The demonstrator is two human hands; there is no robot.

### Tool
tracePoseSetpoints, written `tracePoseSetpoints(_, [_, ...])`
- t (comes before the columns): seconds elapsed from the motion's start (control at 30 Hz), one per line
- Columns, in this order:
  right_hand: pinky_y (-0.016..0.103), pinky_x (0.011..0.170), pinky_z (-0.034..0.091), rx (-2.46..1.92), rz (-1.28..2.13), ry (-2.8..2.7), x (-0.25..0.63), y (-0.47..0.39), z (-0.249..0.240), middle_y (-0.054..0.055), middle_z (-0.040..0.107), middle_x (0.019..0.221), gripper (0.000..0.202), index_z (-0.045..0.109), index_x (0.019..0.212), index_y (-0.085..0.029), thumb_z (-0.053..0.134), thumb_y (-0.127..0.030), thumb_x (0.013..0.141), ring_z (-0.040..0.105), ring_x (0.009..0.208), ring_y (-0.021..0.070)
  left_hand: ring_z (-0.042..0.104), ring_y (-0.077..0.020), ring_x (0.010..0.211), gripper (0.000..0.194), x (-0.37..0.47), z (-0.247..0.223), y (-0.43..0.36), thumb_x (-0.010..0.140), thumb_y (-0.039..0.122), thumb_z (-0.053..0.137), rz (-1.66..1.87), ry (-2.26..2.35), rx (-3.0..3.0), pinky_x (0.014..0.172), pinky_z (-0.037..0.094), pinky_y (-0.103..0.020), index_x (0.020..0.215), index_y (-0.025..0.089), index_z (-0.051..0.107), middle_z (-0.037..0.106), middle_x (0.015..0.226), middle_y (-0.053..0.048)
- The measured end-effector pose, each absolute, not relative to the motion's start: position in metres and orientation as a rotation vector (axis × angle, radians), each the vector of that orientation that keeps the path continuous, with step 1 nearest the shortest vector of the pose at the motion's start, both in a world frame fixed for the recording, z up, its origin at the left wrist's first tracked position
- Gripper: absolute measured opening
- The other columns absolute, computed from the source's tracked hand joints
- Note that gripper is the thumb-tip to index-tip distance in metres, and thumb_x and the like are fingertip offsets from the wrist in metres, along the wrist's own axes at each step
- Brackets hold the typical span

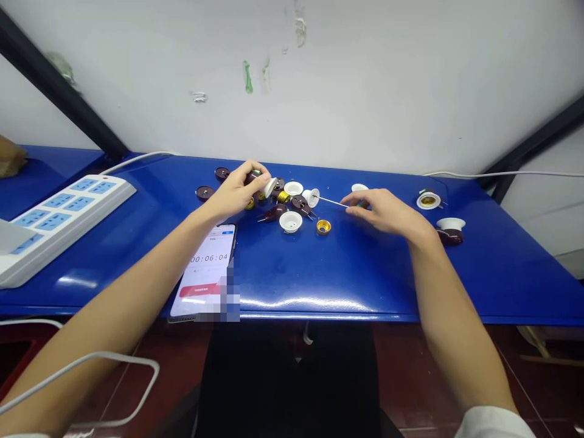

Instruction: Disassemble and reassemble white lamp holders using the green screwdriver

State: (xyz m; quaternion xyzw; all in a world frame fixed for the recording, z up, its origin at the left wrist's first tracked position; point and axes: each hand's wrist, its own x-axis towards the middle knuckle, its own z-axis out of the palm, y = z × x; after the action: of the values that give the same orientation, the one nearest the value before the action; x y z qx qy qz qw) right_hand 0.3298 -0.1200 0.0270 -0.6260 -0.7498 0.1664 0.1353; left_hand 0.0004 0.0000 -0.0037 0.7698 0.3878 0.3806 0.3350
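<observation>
My left hand (244, 185) is at the back of the blue table, its thumb and fingers closed on a small white cup-shaped piece (270, 187). My right hand (376, 208) grips a screwdriver (332, 202), whose thin shaft points left. The tip meets a white ceramic-looking cup (311, 198) lying on its side; whether it is in a screw I cannot tell. Near the hands are a white cup (291, 222) with holes, a gold metal ring (323, 227), a dark brown plug part (275, 212) with prongs, and several more brown, white and gold parts.
A phone (205, 274) showing a timer lies at the table's front edge, below my left forearm. On the left rests a white power strip (68, 213). To the right are a white-rimmed gold socket (428, 200) and a brown-and-white lamp holder (451, 231). A wall stands behind.
</observation>
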Motion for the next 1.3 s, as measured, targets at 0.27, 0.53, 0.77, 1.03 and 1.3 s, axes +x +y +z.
tracePoseSetpoints(0.27, [0.034, 0.088, 0.057, -1.808, 0.498, -2.224, 0.331, -0.118, 0.025, 0.008, 0.080, 0.114, 0.029, 0.080, 0.123, -0.023, 0.064, -0.028, 0.099, 0.074, 0.100, 0.0252, 0.060, -0.0153, 0.076, 0.034, 0.001, -0.002, -0.001, 0.092, 0.056, 0.070, 0.982, 1.010, 2.004, 0.071, 0.050, -0.029, 0.102, 0.023, 0.065, 0.066, 0.086, -0.002])
tracePoseSetpoints(0.53, [0.033, 0.089, 0.057, -1.949, 0.505, -2.186, 0.348, -0.123, 0.036, 0.007, 0.082, 0.114, 0.027, 0.084, 0.118, -0.023, 0.069, -0.029, 0.095, 0.075, 0.096, 0.0245, 0.060, -0.0153, 0.079, 0.033, 0.000, -0.002, -0.001, 0.094, 0.054, 0.069, 0.987, 1.012, 2.001, 0.073, 0.050, -0.029, 0.103, 0.023, 0.066, 0.067, 0.091, -0.003])
tracePoseSetpoints(0.77, [0.034, 0.085, 0.059, -1.843, 0.551, -2.123, 0.348, -0.124, 0.038, 0.005, 0.083, 0.109, 0.030, 0.083, 0.117, -0.023, 0.063, -0.034, 0.097, 0.076, 0.091, 0.0239, 0.060, -0.0153, 0.078, 0.033, 0.001, -0.001, -0.002, 0.093, 0.054, 0.069, 0.979, 1.018, 2.005, 0.073, 0.050, -0.029, 0.103, 0.022, 0.066, 0.067, 0.089, -0.002])
tracePoseSetpoints(1.03, [0.026, 0.057, 0.056, -1.748, 1.003, -2.038, 0.340, -0.125, 0.040, 0.007, 0.080, 0.103, 0.027, 0.074, 0.110, -0.020, 0.051, -0.033, 0.104, 0.069, 0.068, 0.0151, 0.061, -0.0153, 0.077, 0.031, 0.000, -0.004, 0.000, 0.095, 0.052, 0.068, 0.990, 1.004, 2.008, 0.074, 0.051, -0.030, 0.104, 0.023, 0.066, 0.067, 0.089, -0.002])
tracePoseSetpoints(1.3, [0.026, 0.057, 0.055, -1.823, 0.987, -2.025, 0.338, -0.121, 0.035, 0.008, 0.080, 0.107, 0.028, 0.072, 0.116, -0.020, 0.049, -0.032, 0.105, 0.069, 0.067, 0.0149, 0.061, -0.0151, 0.079, 0.033, 0.000, -0.003, 0.000, 0.095, 0.054, 0.068, 0.993, 1.006, 2.016, 0.073, 0.051, -0.029, 0.104, 0.022, 0.067, 0.067, 0.090, -0.003])
